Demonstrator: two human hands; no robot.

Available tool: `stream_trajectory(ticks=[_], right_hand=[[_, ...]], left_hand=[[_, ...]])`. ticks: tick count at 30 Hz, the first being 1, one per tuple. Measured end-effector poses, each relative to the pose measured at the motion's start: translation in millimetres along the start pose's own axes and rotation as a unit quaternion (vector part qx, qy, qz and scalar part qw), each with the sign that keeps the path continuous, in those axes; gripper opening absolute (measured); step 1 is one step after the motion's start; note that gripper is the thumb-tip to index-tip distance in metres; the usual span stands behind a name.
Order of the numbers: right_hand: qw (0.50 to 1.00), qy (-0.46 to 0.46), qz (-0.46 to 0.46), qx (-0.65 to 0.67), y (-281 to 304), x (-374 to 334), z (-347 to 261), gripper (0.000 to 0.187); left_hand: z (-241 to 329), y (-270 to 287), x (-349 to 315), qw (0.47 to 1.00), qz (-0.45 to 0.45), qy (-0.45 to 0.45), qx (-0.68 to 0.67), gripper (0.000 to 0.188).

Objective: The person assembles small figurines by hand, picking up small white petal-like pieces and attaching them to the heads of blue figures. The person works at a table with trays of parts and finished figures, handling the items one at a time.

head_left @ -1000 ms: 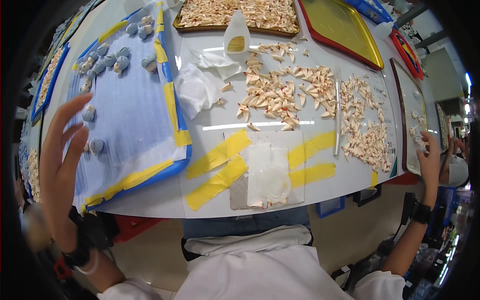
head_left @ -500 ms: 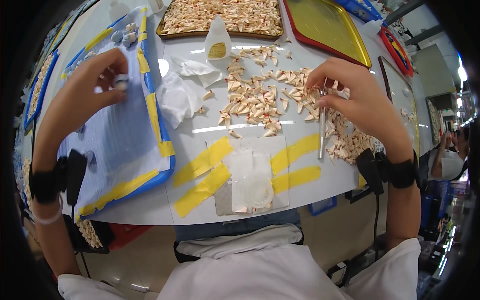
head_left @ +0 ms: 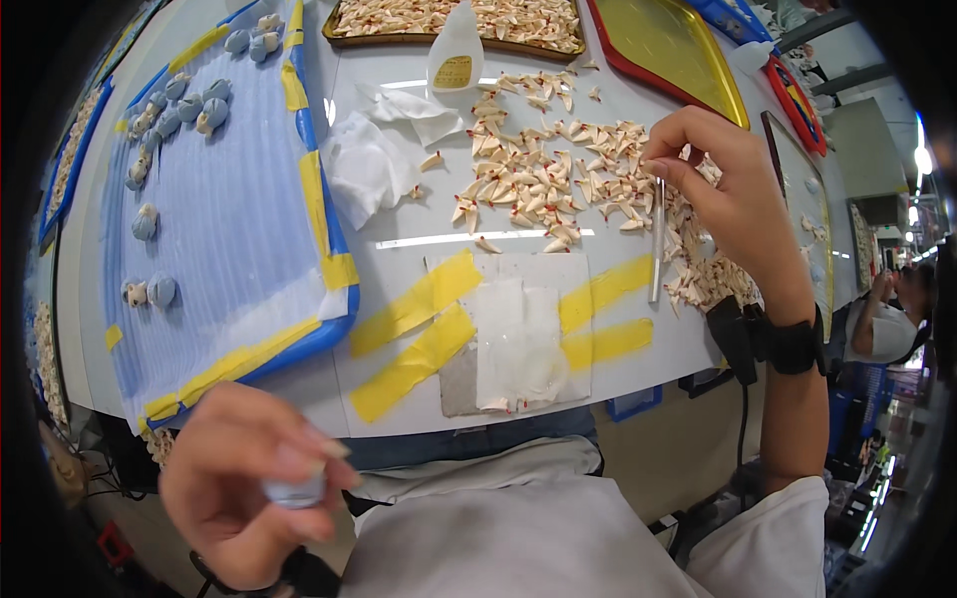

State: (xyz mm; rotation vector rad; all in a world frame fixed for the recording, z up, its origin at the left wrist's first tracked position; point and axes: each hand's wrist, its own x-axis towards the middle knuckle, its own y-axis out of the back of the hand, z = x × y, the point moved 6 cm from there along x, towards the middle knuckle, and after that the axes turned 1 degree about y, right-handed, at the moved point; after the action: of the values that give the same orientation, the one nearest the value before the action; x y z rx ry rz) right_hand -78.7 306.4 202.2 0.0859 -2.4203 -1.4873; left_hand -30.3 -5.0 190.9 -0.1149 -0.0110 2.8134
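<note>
My left hand (head_left: 249, 473), a little blurred, is low at the left in front of the table edge. Its fingers close round a small blue-grey rounded piece (head_left: 296, 491). Over the right side of the table, my right hand (head_left: 718, 184) pinches the upper end of a thin metal rod (head_left: 657, 249), which points down. Beneath and beside that hand spread many small cream pointed pieces (head_left: 528, 179) with red tips. A white pad (head_left: 518, 344) with a clear wet smear lies on a grey board, with yellow tape strips (head_left: 419, 309) on either side.
Several blue-grey and cream figures (head_left: 164, 115) lie on a blue ribbed cloth in a blue-rimmed tray (head_left: 339, 239). A white bottle (head_left: 456, 50) stands beside crumpled tissue (head_left: 364, 164). Behind are a tray of cream pieces (head_left: 449, 42) and a gold tray (head_left: 678, 55). Another person (head_left: 882, 324) is far right.
My left hand has moved from above the blue tray down toward my body with the small blue-grey piece. My right hand has shifted slightly right, still with the rod.
</note>
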Motion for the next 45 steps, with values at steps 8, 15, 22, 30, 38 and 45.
stream_trajectory(ticks=[8,15,22,30,38,45], right_hand=[[0.996,-0.010,-0.085,-0.009,-10.6,-3.3,-4.7,0.011],[0.997,0.033,-0.052,-0.044,-12.1,-3.5,-8.9,0.011],[0.996,-0.068,-0.050,-0.029,23.7,-31.7,3.2,0.016],[0.991,-0.096,-0.095,0.014,5.5,-47.7,10.7,0.014],[0.996,-0.073,-0.041,-0.006,15.2,-51.1,6.5,0.009],[0.973,-0.168,0.099,0.121,38.2,-73.5,9.9,0.010]], left_hand=[[-27.2,-36.1,-5.9,0.979,-0.159,-0.052,-0.116,0.037],[-33.4,-47.7,-9.6,0.967,-0.128,-0.016,-0.218,0.037],[-40.1,-43.1,-13.3,0.976,-0.106,-0.019,-0.188,0.034],[-38.6,-52.8,-9.8,0.973,-0.123,0.006,-0.194,0.034],[-40.6,-49.0,-11.3,0.976,-0.114,-0.001,-0.186,0.033],[-42.1,-47.9,-9.3,0.973,-0.119,-0.008,-0.197,0.031]])
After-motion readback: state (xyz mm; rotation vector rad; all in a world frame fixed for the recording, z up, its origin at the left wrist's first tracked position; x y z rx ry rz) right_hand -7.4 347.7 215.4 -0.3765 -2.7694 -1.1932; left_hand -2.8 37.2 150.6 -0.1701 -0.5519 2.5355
